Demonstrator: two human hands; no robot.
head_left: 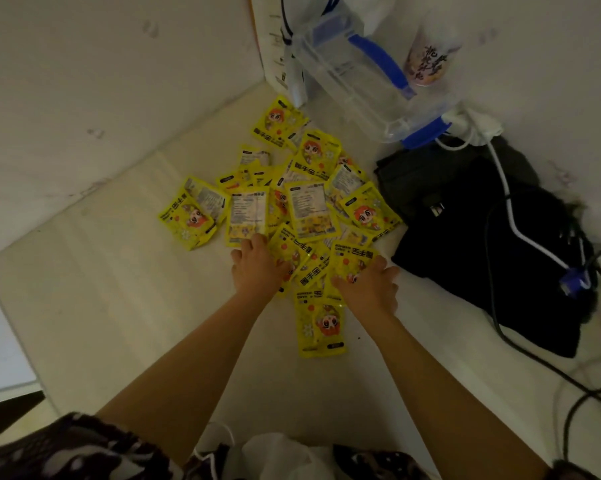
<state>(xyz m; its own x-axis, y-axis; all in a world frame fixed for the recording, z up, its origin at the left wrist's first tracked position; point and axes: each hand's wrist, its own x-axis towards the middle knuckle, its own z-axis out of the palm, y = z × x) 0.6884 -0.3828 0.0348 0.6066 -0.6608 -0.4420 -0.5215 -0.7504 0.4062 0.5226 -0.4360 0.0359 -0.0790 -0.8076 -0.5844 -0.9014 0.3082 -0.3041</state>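
Several yellow packets (pixel 313 209) with a cartoon face lie in a loose heap on a white surface (pixel 119 306) in a corner. Some lie face up, some show their printed backs. My left hand (pixel 257 268) rests on the near edge of the heap, fingers spread over the packets. My right hand (pixel 370 285) lies on the heap's near right side, its thumb and fingers around the lower end of one packet (pixel 349 259). A single packet (pixel 321 323) sits apart between my forearms.
A clear plastic box with blue handles (pixel 368 77) stands at the back. A printed cup (pixel 430 60) stands beside it. A black bag (pixel 482 244) with white and black cables (pixel 514 223) lies to the right. White walls (pixel 84 98) close the corner.
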